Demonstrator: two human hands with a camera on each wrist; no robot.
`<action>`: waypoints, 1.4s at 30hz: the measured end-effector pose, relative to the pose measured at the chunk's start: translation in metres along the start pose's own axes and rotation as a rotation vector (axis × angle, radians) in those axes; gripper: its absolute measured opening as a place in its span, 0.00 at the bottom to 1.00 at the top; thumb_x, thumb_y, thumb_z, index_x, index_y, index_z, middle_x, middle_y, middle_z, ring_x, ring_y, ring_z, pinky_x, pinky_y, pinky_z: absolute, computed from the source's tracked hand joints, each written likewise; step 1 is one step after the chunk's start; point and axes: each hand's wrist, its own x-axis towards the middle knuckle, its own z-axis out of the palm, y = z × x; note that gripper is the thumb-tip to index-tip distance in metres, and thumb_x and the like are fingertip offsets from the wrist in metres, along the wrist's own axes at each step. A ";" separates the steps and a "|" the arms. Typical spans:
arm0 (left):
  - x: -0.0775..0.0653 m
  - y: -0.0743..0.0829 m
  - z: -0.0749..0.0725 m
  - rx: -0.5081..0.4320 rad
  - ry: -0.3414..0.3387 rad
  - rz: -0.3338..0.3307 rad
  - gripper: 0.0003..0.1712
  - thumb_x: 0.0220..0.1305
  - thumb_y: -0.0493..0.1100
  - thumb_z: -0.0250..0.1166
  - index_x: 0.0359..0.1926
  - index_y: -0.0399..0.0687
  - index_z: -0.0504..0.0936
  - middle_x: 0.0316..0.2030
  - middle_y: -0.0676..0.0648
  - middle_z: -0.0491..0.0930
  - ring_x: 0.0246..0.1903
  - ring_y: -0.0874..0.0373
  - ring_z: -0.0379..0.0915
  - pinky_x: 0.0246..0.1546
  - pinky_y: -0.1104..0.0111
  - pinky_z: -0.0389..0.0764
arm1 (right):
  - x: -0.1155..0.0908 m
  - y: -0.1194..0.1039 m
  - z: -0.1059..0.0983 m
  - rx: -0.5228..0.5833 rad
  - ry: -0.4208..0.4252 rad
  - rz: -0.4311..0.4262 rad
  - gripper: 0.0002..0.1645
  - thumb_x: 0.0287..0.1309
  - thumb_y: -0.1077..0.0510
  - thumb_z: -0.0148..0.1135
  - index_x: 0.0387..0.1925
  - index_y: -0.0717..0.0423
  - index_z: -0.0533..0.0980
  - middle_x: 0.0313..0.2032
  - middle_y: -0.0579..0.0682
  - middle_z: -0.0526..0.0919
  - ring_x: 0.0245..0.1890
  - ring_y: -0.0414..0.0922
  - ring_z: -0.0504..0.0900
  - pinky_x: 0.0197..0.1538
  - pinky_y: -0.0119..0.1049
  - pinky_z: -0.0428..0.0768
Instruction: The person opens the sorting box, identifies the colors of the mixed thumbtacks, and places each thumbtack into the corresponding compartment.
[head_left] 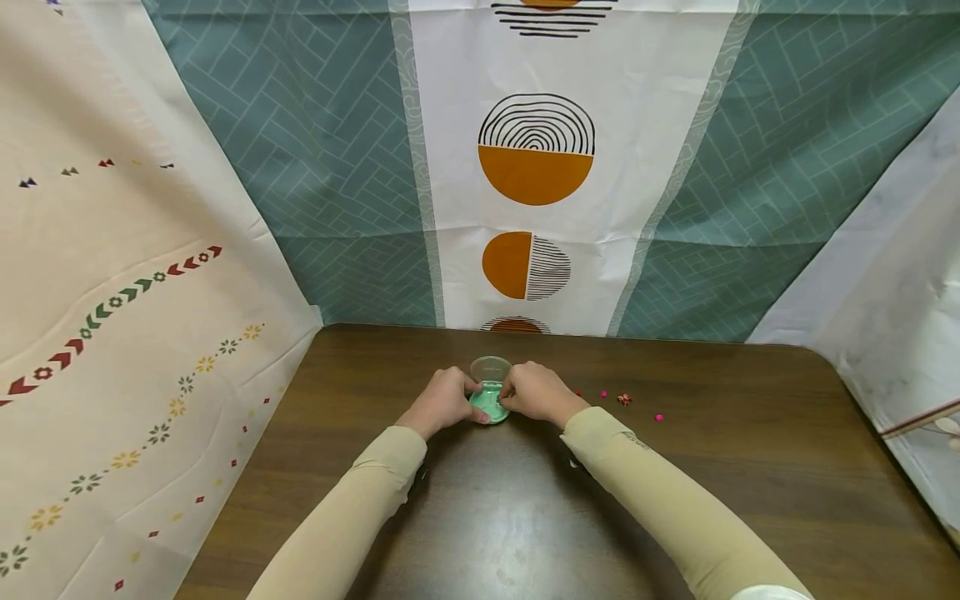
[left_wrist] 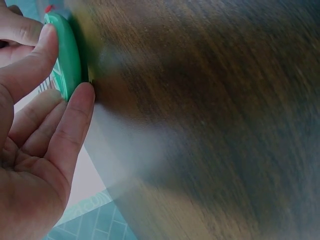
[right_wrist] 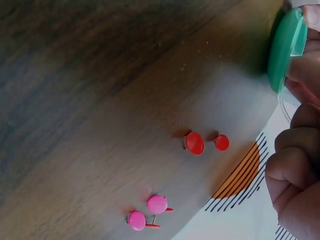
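Observation:
A small round case with a green base (head_left: pixel 487 405) and a clear lid (head_left: pixel 491 367) raised at the back sits on the table between the hands. From the left, my left hand (head_left: pixel 444 402) holds the base, thumb and fingers about its rim. At its right side, my right hand (head_left: pixel 538 392) has curled fingers, with fingertips inside the base. What those fingertips may pinch is hidden. In the right wrist view, red thumbtacks (right_wrist: pixel 194 143) and pink thumbtacks (right_wrist: pixel 158 204) lie loose on the table beside the right hand.
The brown wooden table (head_left: pixel 720 500) ends at a patterned curtain (head_left: pixel 532 250) behind it. A cream embroidered cloth (head_left: pixel 127 333) hangs on the left. Farther right of the case lie a small clump of tacks (head_left: pixel 625 399) and a single pink tack (head_left: pixel 659 417).

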 end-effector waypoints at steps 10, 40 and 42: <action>-0.001 0.000 0.000 0.001 0.009 0.001 0.36 0.32 0.55 0.79 0.47 0.48 0.82 0.43 0.53 0.80 0.44 0.61 0.73 0.40 0.73 0.72 | 0.000 -0.003 -0.001 -0.002 -0.003 0.026 0.03 0.50 0.53 0.65 0.25 0.39 0.82 0.29 0.32 0.78 0.29 0.32 0.74 0.32 0.31 0.74; 0.002 -0.002 -0.001 0.013 -0.003 0.020 0.35 0.34 0.56 0.78 0.48 0.49 0.82 0.44 0.53 0.80 0.47 0.60 0.72 0.45 0.70 0.70 | -0.090 0.102 -0.067 0.136 0.213 0.190 0.08 0.57 0.52 0.62 0.35 0.49 0.83 0.28 0.36 0.80 0.26 0.34 0.76 0.33 0.36 0.75; 0.002 -0.002 -0.001 0.010 -0.006 0.019 0.36 0.34 0.56 0.78 0.48 0.48 0.82 0.44 0.53 0.80 0.47 0.59 0.72 0.45 0.70 0.70 | -0.101 0.113 -0.065 0.134 0.212 0.220 0.08 0.57 0.52 0.62 0.35 0.49 0.83 0.28 0.36 0.80 0.26 0.35 0.75 0.32 0.37 0.74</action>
